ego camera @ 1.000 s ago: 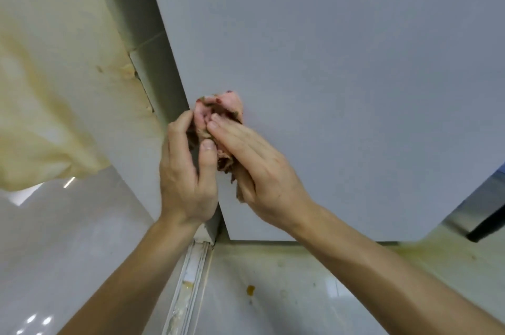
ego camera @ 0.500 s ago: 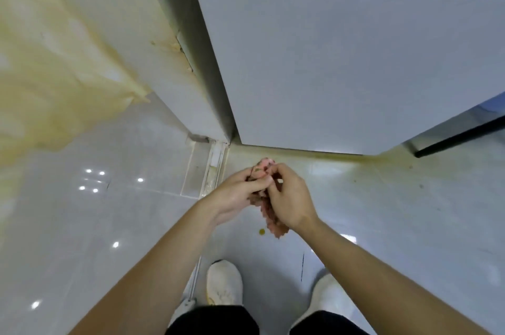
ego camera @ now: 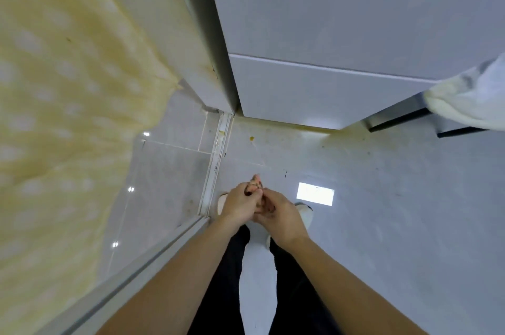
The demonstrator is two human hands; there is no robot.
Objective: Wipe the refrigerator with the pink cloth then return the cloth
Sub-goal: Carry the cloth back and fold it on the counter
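Standing on a pale tiled floor [ego camera: 396, 198], a person reaches both forearms out and down, the hands meeting just below the middle of the view. The left hand [ego camera: 240, 203] and the right hand [ego camera: 282, 218] press close together, backs up, the fingers of each curled around a bunched pink cloth [ego camera: 256, 184]. Only a small crumpled tuft of it shows, poking out at twelve o'clock from between the hands. The cloth is held above the floor, well apart from the grey refrigerator [ego camera: 328, 20], which rises at twelve to one o'clock with a seam between its upper and lower doors. White shoes [ego camera: 306, 213] peek out at three and nine o'clock of the hands, and black trousers [ego camera: 229, 266] run toward six o'clock between the forearms. A yellow patterned curtain [ego camera: 54, 88] fills the nine-to-eleven o'clock side. A floor track [ego camera: 216, 165] runs from the refrigerator's corner toward the left hand. A small orange spot [ego camera: 251, 139] lies on the floor at twelve o'clock of the cloth. White fabric [ego camera: 470, 99] hangs at the three o'clock edge.
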